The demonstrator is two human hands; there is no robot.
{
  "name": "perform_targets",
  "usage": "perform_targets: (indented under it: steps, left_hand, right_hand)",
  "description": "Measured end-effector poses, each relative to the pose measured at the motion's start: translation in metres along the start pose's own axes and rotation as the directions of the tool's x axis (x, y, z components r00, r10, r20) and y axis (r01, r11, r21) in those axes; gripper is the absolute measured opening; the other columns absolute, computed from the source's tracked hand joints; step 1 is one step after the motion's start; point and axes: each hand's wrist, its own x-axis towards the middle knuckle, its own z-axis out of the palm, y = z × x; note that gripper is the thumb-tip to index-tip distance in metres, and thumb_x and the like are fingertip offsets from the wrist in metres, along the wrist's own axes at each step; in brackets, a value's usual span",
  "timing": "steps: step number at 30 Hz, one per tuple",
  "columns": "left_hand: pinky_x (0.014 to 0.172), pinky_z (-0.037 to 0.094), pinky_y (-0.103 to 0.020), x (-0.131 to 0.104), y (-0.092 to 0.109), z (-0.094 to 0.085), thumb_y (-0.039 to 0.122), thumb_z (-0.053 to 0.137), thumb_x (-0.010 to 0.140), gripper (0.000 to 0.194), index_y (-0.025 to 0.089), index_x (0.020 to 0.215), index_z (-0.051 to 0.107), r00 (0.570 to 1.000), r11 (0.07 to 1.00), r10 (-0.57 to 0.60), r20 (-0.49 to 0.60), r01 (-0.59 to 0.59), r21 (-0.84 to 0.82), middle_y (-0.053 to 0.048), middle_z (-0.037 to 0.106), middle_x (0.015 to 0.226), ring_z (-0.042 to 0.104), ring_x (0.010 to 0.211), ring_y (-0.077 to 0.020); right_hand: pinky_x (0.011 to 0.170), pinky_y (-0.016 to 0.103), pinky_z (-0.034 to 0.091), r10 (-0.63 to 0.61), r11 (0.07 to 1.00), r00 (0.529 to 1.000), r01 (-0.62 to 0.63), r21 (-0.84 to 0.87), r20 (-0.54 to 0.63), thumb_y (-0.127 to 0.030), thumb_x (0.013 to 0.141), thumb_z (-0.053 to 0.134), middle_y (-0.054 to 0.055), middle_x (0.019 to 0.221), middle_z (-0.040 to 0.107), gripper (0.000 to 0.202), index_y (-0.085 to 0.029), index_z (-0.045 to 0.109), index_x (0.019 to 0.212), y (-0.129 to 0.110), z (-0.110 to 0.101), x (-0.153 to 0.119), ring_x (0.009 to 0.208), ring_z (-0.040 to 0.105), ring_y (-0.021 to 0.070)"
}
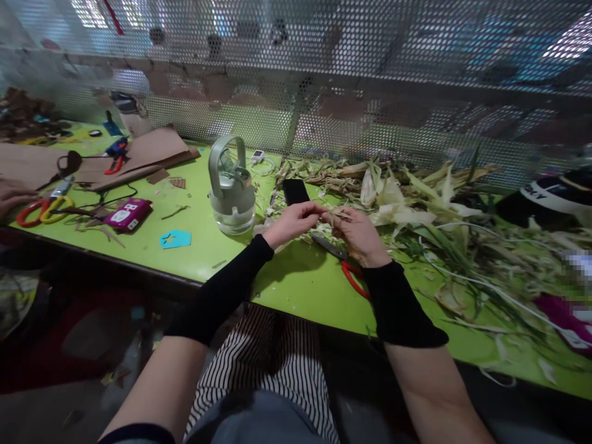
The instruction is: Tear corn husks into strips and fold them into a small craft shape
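My left hand [296,223] is above the green table, its fingers pinched together and meeting the fingertips of my right hand. What sits between the left fingertips is too small to make out. My right hand [359,234] is closed on a small pale strip of corn husk [343,215]. Under my hands lie scissors [354,279] with red handles, their blades pointing up and left, partly hidden by my right hand and wrist. A black phone [295,192] lies just beyond my left hand. Heaped corn husks [388,200] spread behind and right of my hands.
A pale green water bottle [232,194] stands left of my hands. Further left are a blue paper cutout [175,238], a magenta box [128,214], red-and-yellow-handled scissors [58,200] and brown paper [152,151]. Another person's hand [13,196] rests at the left edge. A perforated metal screen [259,98] runs behind.
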Motion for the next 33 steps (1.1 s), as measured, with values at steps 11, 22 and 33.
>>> perform_targets:
  steps: [11,22,33]
  left_hand:
    - [0.057,0.038,-0.021,0.007,-0.002,0.006,0.005,0.058,0.089,0.010,0.011,0.089,0.066,0.977,0.935,-0.199,-0.080,0.165,-0.313,0.002,0.061,0.067,0.050,0.056,-0.0050]
    - [0.056,0.037,-0.020,0.006,0.000,0.009,-0.002,0.051,0.090,0.020,0.012,0.078,0.057,0.941,0.881,-0.310,-0.136,0.230,-0.414,0.005,0.056,0.060,0.052,0.053,-0.0041]
    - [0.055,0.039,-0.020,0.004,-0.004,0.012,0.013,0.065,0.090,0.013,0.011,0.078,0.062,0.976,0.963,-0.180,-0.124,0.149,-0.225,0.004,0.060,0.065,0.054,0.057,-0.0053]
  right_hand:
    - [0.054,0.028,0.037,-0.183,0.976,0.982,0.176,-0.128,-0.047,-0.058,0.068,0.082,-0.001,0.063,0.060,0.042,-0.020,0.068,0.079,0.005,0.003,0.001,0.056,0.047,0.0129]
    - [0.073,0.034,0.052,-0.367,0.840,0.930,0.327,-0.433,-0.008,-0.034,0.081,0.065,0.005,0.084,0.074,0.016,-0.019,0.068,0.086,0.006,0.009,-0.005,0.072,0.065,0.0184]
    - [0.070,0.036,0.051,-0.371,0.741,0.928,0.269,-0.615,-0.042,-0.033,0.083,0.064,0.009,0.079,0.075,0.015,-0.019,0.069,0.081,0.005,0.009,-0.005,0.069,0.066,0.0223]
